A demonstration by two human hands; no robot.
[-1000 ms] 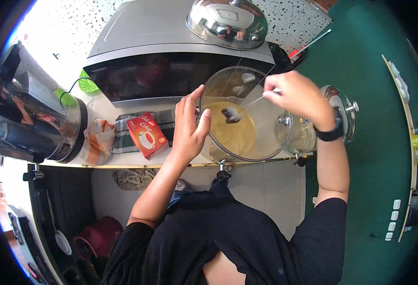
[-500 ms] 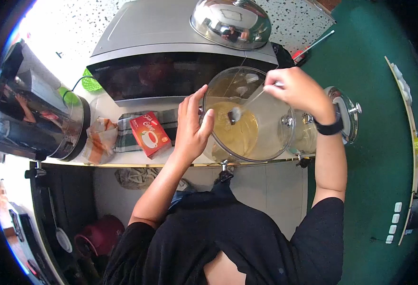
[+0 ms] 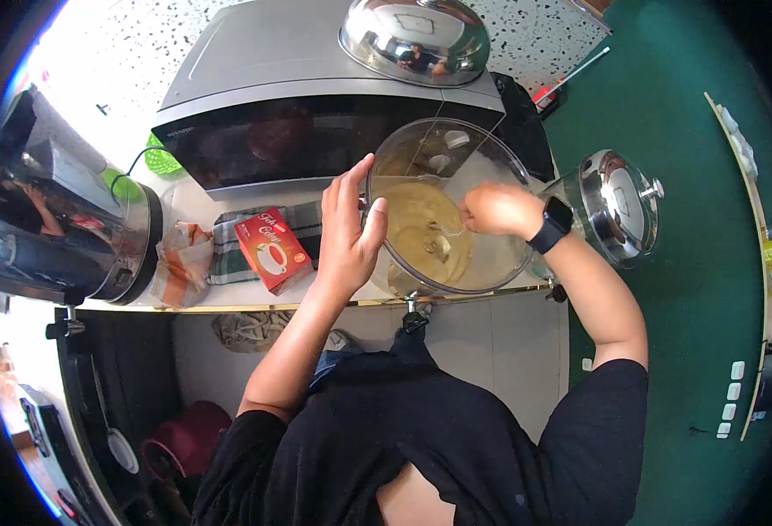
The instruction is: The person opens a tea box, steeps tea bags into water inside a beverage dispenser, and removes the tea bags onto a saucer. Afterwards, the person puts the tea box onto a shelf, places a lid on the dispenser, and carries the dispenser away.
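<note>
A clear drink dispenser with a metal tap stands at the counter's front edge, seen from above. Pale yellow liquid lies inside it. My left hand grips the dispenser's left side, thumb towards me and fingers along the wall. Down inside the rim, my right hand is closed round the handle of a long spoon, whose end dips into the liquid. The right fingers are partly blurred and the handle is mostly hidden by them.
A microwave stands behind, with a shiny metal lid on top. Left are a red tea box, a checked cloth, a crumpled wrapper and a dark-tanked appliance. A second lidded dispenser stands right.
My right hand has moved down and left into the dispenser, and the spoon's end now sits lower in the liquid, nearer me. My left hand keeps its place on the dispenser.
</note>
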